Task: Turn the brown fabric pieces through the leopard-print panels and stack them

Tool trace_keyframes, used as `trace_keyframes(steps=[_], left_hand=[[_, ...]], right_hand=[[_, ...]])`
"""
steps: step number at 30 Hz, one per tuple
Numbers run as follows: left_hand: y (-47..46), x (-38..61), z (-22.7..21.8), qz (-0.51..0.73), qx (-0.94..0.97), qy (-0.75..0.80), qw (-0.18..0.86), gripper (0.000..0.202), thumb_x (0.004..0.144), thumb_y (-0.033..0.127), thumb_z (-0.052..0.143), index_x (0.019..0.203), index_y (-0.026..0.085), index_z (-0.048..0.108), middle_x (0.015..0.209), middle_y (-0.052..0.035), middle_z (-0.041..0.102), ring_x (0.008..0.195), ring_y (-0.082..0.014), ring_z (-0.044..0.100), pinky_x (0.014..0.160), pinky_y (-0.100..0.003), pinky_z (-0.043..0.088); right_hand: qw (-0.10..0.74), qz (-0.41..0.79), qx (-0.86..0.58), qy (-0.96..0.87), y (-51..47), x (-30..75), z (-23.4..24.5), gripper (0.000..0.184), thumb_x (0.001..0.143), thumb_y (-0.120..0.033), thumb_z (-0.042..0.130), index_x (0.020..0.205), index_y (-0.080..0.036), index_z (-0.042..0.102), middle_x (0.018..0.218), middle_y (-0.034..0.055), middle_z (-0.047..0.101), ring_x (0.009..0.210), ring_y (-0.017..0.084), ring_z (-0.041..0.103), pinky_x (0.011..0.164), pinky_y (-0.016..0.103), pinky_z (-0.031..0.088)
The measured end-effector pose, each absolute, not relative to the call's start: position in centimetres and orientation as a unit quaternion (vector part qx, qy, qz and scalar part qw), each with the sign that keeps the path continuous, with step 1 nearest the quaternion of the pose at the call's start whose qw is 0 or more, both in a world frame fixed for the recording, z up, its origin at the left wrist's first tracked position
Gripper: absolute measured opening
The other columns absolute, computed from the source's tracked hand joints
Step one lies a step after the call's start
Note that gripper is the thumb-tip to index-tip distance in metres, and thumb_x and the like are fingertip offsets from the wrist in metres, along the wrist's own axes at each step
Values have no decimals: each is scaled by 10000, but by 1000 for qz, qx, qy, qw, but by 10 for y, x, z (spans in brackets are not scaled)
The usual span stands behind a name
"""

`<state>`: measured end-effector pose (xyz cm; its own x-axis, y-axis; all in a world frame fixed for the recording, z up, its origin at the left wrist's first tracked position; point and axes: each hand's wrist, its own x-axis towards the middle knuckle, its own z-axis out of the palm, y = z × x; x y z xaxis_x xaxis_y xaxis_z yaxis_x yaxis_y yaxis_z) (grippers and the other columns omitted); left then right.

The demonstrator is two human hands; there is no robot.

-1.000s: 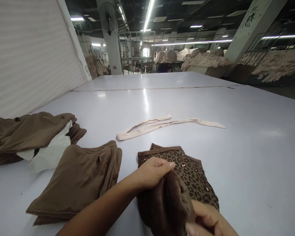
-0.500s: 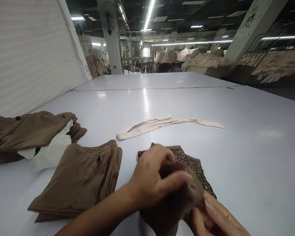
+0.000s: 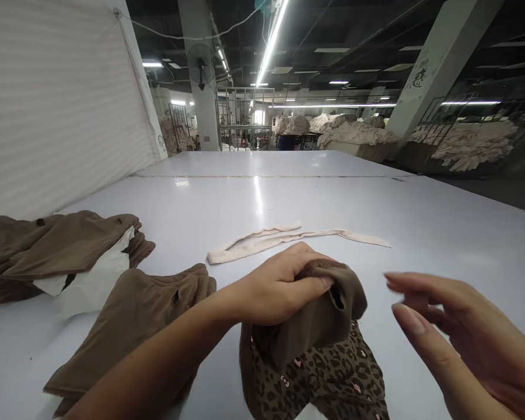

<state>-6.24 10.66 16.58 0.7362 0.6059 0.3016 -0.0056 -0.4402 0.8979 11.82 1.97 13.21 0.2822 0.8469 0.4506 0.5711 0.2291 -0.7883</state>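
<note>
My left hand [image 3: 284,286] grips a folded-over brown fabric piece [image 3: 310,326], thumb on top and fingers behind it. A small dark slit shows in the cloth near my thumb. Below it, leopard-print fabric [image 3: 328,373] with small pink motifs lies on the white table, partly covered by the brown cloth. Whether the two are joined I cannot tell. To the right, my right hand [image 3: 459,344] hovers apart from the cloth, holding nothing, with thumb and fingers separated. A stack of brown fabric pieces [image 3: 126,326] lies left of the held piece, partly behind my left forearm.
Farther left lies another brown fabric pile [image 3: 70,239] with white paper [image 3: 91,280] sticking out. A long cream fabric strip [image 3: 254,245] lies ahead of my hands on the white table [image 3: 332,198]. A pale sheet [image 3: 61,99] hangs along the left side. Cloth heaps [image 3: 359,134] stand beyond the table.
My right hand has let go of the brown cloth and moved right, fingers apart. My left hand still grips it, and more leopard print shows below. The view has tilted up.
</note>
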Motion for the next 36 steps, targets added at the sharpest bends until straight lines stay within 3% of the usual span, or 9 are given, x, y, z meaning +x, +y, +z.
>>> trace_keyframes(steps=[3,6,12,16,19,21,24,28,36], left_hand=[[105,-55,164,328,760,184,531,318,823,139,497,1135,196,520,995,-52,607,969,-180,567,872,-303,421],[99,-54,149,377,664,221,607,421,795,232,597,1175,211,418,979,-54,585,921,-177,572,800,-301,448],[86,-67,101,178,597,169,763,340,732,296,691,1030,156,603,996,-81,615,989,-235,568,865,-360,435],[83,-62,87,258,467,161,830,426,716,374,705,1055,131,616,933,-77,632,874,-169,588,828,-283,424],[83,-48,80,320,428,231,813,400,717,424,692,949,108,614,831,-55,620,738,-118,563,731,-245,421],[83,-38,71,354,448,309,761,388,691,458,696,803,107,574,716,-15,580,639,-94,512,646,-227,400],[81,-26,55,365,489,351,710,427,696,527,641,657,139,470,580,29,500,530,-76,435,554,-219,350],[81,-23,40,347,501,368,702,431,743,566,551,659,164,420,546,40,479,491,-76,408,534,-226,338],[78,-32,19,297,569,409,649,399,640,493,700,698,151,504,612,39,453,586,-97,391,549,-225,294]], right_hand=[[463,183,-601,-625,26,113,134,495,764,-525,574,1220,-333,551,1139,29,623,968,246,594,625,246,527],[479,269,-606,-575,30,105,136,436,783,-535,553,1118,-271,642,980,42,679,859,242,623,727,303,518],[618,457,-554,-320,27,115,141,436,696,-492,681,1073,-279,627,764,25,676,675,207,617,618,301,515],[579,386,-634,-338,38,144,117,488,683,-586,614,992,-208,632,820,87,665,724,251,621,598,339,497],[539,198,-721,-387,39,150,93,654,639,-649,599,1112,-201,548,1051,113,574,946,305,549,782,422,437],[524,146,-729,-415,30,137,80,596,648,-639,601,1070,-226,515,1066,83,522,960,281,509,778,391,404],[458,250,-695,-495,14,105,63,381,761,-607,514,880,-245,495,794,7,542,694,187,512,619,310,385],[444,356,-661,-489,10,84,43,348,775,-579,532,810,-234,496,694,-22,550,641,162,511,612,280,387],[502,365,-641,-452,12,97,22,343,788,-551,520,911,-234,468,828,4,541,798,185,528,733,285,431]])
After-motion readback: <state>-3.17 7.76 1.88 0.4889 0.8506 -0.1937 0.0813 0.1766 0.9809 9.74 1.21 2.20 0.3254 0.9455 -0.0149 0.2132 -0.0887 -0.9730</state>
